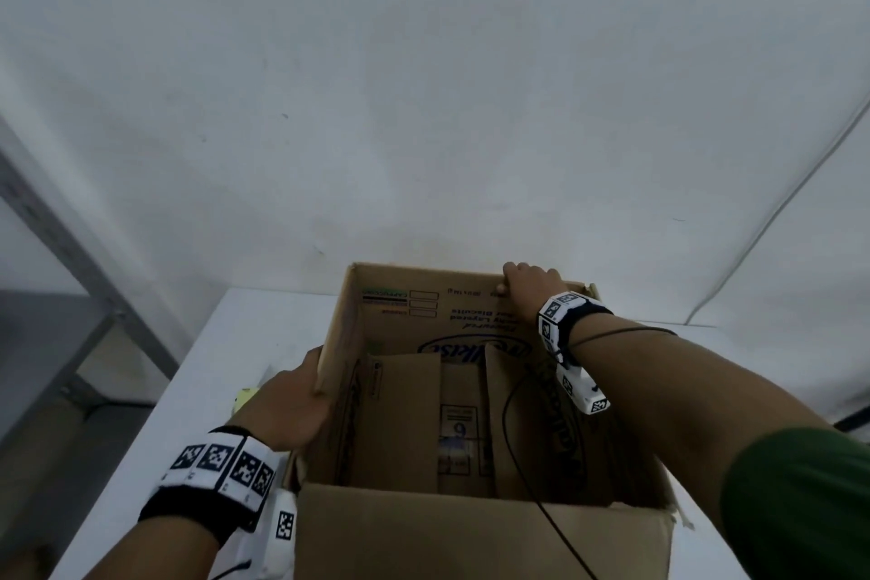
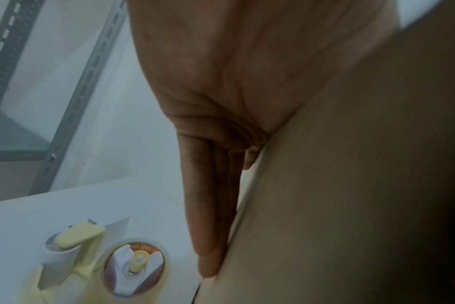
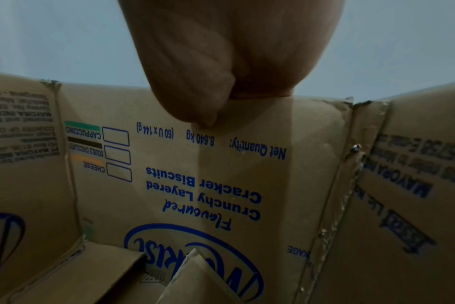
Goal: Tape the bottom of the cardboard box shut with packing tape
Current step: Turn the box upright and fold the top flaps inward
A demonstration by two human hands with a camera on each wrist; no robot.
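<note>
Now both hands (image 1: pixel 287 405) (image 1: pixel 529 285) on box (image 1: pixel 471 527) walls.

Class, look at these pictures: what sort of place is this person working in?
Probably a storeroom or packing corner: a white table against a bare wall, a slotted metal shelving rack beside it, and a tape dispenser lying ready.

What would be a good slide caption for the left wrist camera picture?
Left hand pressed flat, fingers straight, against the cardboard box, yellow tape dispenser on the table.
</note>
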